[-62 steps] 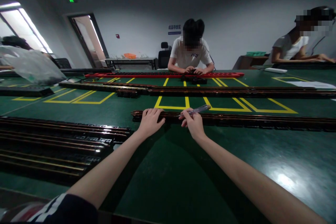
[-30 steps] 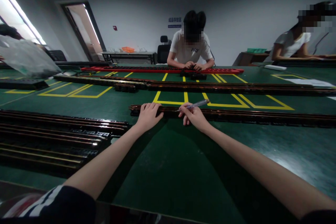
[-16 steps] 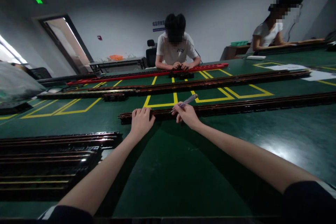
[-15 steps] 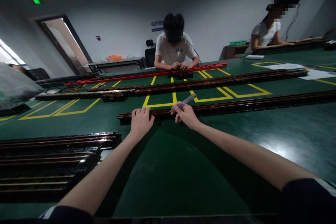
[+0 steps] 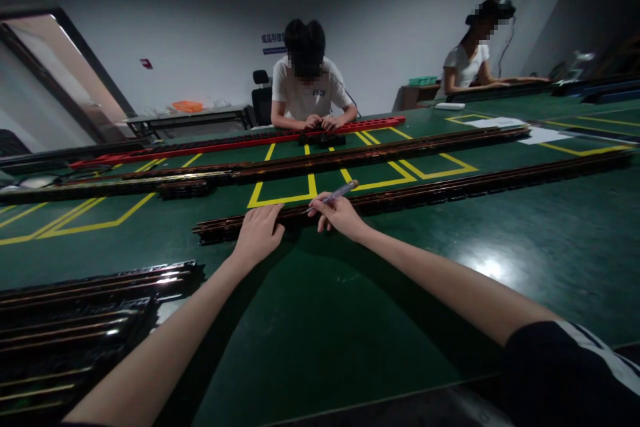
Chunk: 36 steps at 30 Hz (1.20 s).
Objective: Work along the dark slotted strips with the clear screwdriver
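Note:
A long dark rail with copper-coloured strips (image 5: 450,189) lies across the green table (image 5: 325,320) in front of me. My left hand (image 5: 257,235) rests on the rail near its left end, fingers stretched flat over it. My right hand (image 5: 339,215) is a little to the right, pinching a clear-handled screwdriver (image 5: 333,195) whose tip points left onto the rail.
A stack of similar rails (image 5: 75,320) lies at the near left. More long rails (image 5: 300,163) and a red rail (image 5: 240,141) cross the table farther off, over yellow floor-style markings (image 5: 280,200). A person (image 5: 307,90) works opposite me; another person (image 5: 470,57) sits at the far right.
The view has swung to the right and tilted, so the rail now runs slanted. Both hands stay on the same spot of the rail; the screwdriver stays in my right hand.

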{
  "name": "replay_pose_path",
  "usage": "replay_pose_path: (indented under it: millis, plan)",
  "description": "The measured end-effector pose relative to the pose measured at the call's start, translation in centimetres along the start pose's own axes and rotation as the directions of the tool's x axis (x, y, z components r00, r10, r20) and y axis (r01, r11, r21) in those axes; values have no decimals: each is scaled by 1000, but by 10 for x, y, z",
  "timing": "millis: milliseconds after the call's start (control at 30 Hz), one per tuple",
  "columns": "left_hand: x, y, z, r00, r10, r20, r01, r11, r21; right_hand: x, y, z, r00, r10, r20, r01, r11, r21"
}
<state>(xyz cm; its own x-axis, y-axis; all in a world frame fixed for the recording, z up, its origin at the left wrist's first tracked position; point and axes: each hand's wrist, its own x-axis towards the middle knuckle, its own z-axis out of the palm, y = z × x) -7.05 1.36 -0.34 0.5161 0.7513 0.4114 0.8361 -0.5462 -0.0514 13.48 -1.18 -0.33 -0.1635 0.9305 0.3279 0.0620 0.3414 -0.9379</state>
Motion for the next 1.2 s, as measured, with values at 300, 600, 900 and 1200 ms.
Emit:
replay_pose_path:
  millis: [300,600,900,1200]
  plan:
    - [-1,-3,0,1000,15,-4,-15,998,-56,-7,-6,-2,995,1,-100,-4,999,-36]
    - [-1,-1,-1,1000,-2,14,3,997,-80,-10,-6,-5,997,-21,-80,13,994,-106]
    - [-1,-2,1,1000,2,19,-1,996,-85,-11,-10,-7,995,39,-91,-53,986,-158]
    - [-1,-2,1,1000,2,5,-1,995,-96,-10,-9,-9,996,52,-69,-63,983,-172]
